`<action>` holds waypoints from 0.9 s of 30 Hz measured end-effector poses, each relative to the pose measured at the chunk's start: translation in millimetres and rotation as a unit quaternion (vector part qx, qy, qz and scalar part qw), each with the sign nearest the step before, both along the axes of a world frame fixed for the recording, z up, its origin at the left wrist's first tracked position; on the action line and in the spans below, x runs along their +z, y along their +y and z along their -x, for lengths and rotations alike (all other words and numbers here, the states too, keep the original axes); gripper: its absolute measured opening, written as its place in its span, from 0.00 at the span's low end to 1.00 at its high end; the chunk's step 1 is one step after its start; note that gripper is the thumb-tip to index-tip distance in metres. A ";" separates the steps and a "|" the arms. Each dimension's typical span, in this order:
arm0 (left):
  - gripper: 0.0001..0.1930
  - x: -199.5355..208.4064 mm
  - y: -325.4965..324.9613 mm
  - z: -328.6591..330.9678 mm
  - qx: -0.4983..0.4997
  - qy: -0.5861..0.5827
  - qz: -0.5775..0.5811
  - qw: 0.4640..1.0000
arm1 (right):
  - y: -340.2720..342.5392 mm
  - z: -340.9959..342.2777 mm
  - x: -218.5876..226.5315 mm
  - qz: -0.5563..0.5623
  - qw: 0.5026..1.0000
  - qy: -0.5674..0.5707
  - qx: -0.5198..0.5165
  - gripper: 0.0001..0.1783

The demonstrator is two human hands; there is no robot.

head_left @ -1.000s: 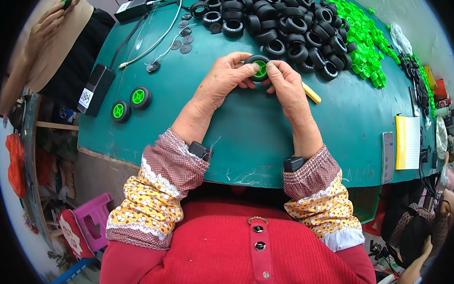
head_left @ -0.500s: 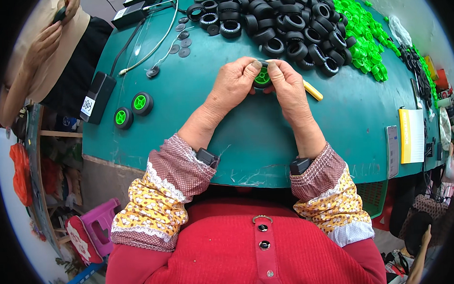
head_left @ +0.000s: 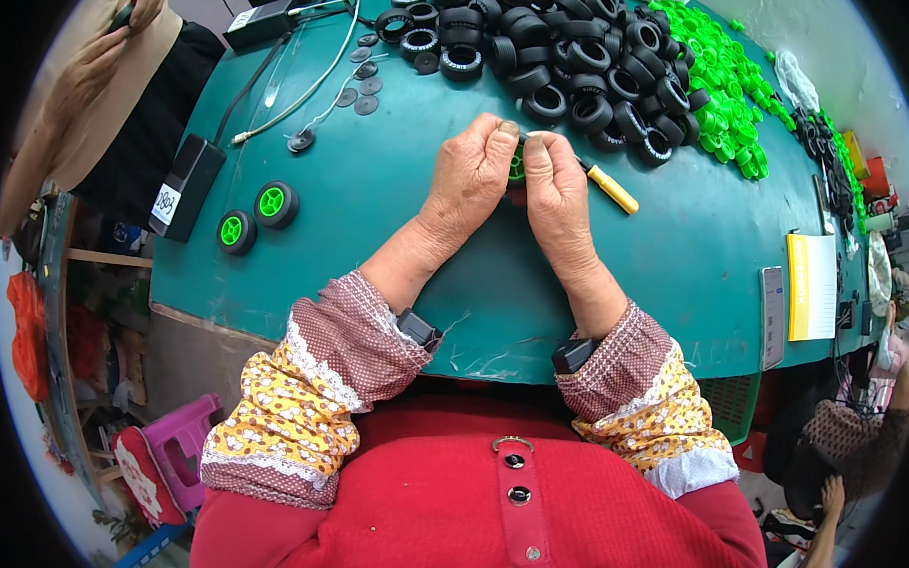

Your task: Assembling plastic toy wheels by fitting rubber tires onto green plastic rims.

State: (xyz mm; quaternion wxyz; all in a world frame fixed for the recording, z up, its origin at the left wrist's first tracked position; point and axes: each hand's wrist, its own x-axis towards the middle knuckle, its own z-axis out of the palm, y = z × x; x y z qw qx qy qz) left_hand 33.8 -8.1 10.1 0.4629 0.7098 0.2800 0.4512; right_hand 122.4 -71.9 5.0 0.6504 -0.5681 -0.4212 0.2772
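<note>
Between my two hands, above the middle of the green table, is a small toy wheel [head_left: 516, 167] with a green hub and a black tire, mostly covered by my fingers. My left hand [head_left: 468, 173] is closed on its left side, thumb near the top. From the right, my right hand [head_left: 560, 195] grips it with the thumb pressed at the upper edge. A screwdriver [head_left: 611, 190] with a yellow handle lies just beyond my right hand. Two assembled wheels [head_left: 275, 204] with green hubs rest on the table to the left.
Black tires [head_left: 587, 59] are heaped at the back, beside a pile of green hubs [head_left: 723, 94]. Thin black discs [head_left: 366, 87], a white cable [head_left: 298, 107] and a black power adapter [head_left: 188, 186] lie at left. A yellow-and-white notepad [head_left: 811, 287] is at right. Another person's hands [head_left: 96, 56] show at upper left.
My right hand has turned and shifted slightly left, its thumb now upright and its fingers more curled, covering more of the wheel. The view has shifted a little; more of the screwdriver shows.
</note>
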 end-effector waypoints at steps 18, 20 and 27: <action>0.20 -7.0 25.6 0.8 0.019 -0.006 0.079 0.997 | 14.6 -6.5 1.5 0.080 0.983 0.133 0.103 0.18; 0.22 -13.0 32.6 2.2 0.006 -0.015 0.069 0.997 | 18.5 -2.4 5.0 0.088 0.978 0.164 0.095 0.19; 0.22 -8.4 25.0 2.8 0.058 0.015 -0.015 0.998 | 23.2 10.6 6.0 0.075 0.973 0.210 0.061 0.18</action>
